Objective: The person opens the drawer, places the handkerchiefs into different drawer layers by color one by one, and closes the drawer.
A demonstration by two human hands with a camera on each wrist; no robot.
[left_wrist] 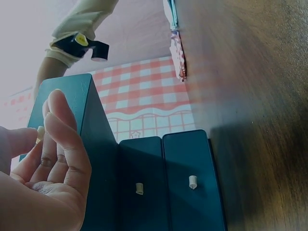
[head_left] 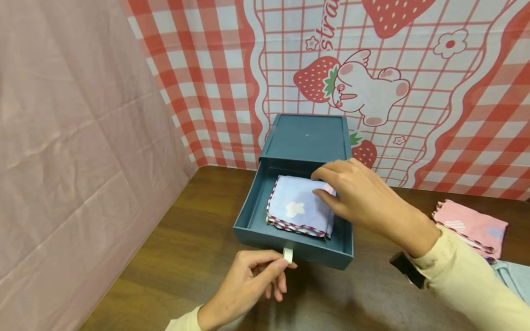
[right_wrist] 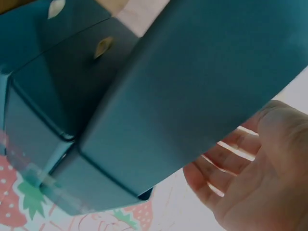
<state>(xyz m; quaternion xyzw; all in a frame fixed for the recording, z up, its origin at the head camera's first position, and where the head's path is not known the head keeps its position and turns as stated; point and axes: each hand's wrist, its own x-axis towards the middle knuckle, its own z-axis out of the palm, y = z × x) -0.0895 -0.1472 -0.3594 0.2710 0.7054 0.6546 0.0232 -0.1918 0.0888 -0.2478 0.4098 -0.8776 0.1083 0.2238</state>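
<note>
A dark teal drawer (head_left: 265, 239) is pulled out from the top of its cabinet (head_left: 308, 135). My left hand (head_left: 252, 276) pinches the drawer's small off-white pull tab (head_left: 288, 255) between thumb and fingers. Inside the drawer lies a folded lavender cloth (head_left: 300, 197) with a pale patch and a red-and-white stitched edge. Over the cloth's right side hovers my right hand (head_left: 356, 191), thumb and fingers spread apart and loosely bent. Behind the drawer wall in the right wrist view, that hand's fingertips (right_wrist: 195, 175) are partly hidden.
Two lower drawers (left_wrist: 142, 163), each with a pull tab, sit closed beneath the open one. On the brown wooden table (head_left: 178, 239), a folded pink cloth (head_left: 472, 227) and a light blue cloth (head_left: 517, 278) lie at the right. A strawberry-print curtain (head_left: 219, 82) hangs close behind the cabinet.
</note>
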